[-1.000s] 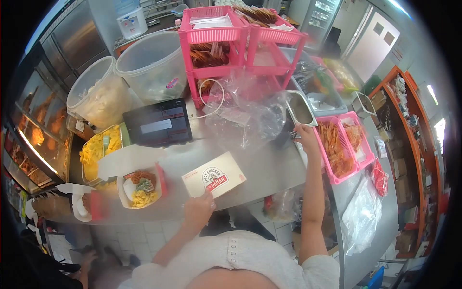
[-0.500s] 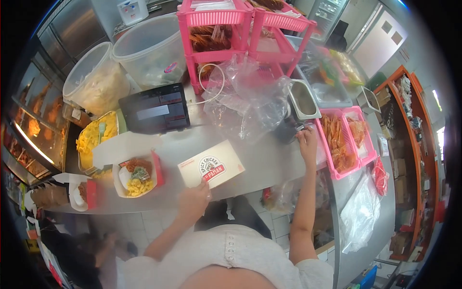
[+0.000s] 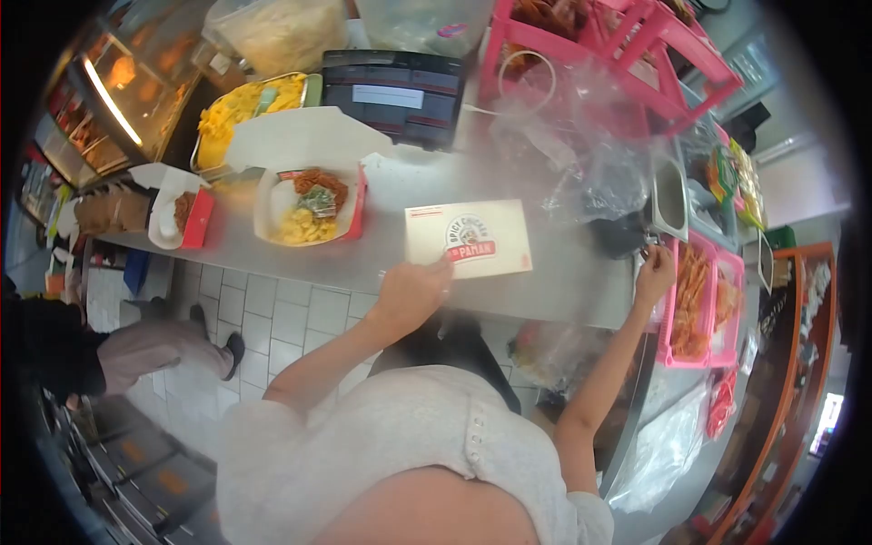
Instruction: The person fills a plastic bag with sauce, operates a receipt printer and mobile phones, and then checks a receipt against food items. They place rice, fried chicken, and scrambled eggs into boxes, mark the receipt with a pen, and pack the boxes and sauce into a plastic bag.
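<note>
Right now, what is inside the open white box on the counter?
The open white box holds a reddish-brown piece, yellow food, something green and a white portion. The food covers the box bottom.

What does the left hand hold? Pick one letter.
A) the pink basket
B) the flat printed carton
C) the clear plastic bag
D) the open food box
B: the left hand grips the near edge of the flat printed carton on the steel counter; the open food box sits apart, untouched.
</note>
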Tool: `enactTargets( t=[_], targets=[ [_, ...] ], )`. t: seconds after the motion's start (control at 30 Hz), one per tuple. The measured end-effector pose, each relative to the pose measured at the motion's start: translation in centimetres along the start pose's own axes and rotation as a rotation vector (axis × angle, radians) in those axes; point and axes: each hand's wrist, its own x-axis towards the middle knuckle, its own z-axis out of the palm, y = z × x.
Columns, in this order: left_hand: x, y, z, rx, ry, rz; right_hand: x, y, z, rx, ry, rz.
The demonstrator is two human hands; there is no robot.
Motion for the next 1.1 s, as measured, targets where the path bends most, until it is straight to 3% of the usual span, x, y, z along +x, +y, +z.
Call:
enactTargets(
  t=[0.5, 0.63, 0.8, 0.9, 1.1],
  targets=[
    [-0.4, 0.5, 0.3, 0.02, 0.157, -0.004, 0.8, 0.6, -0.6, -0.001, -0.086, -0.04],
    [-0.6, 0.2, 0.3, -0.055, 0.181, 0.001, 0.8, 1.1, -0.8, -0.087, -0.121, -0.173],
    [-0.5, 0.2, 0.5, -0.061, 0.217, 0.01, 0.9, 4.5, -1.4, 0.238, -0.402, 0.073],
    [-0.5, 0.0, 0.5, -0.082, 0.195, 0.003, 1.2, 3.8, -1.7, 0.301, -0.423, 0.164],
    [-0.3, -0.1, 0.3, -0.099, 0.203, 0.024, 1.9, 3.1, -1.7, 0.312, -0.417, 0.13]
  ],
)
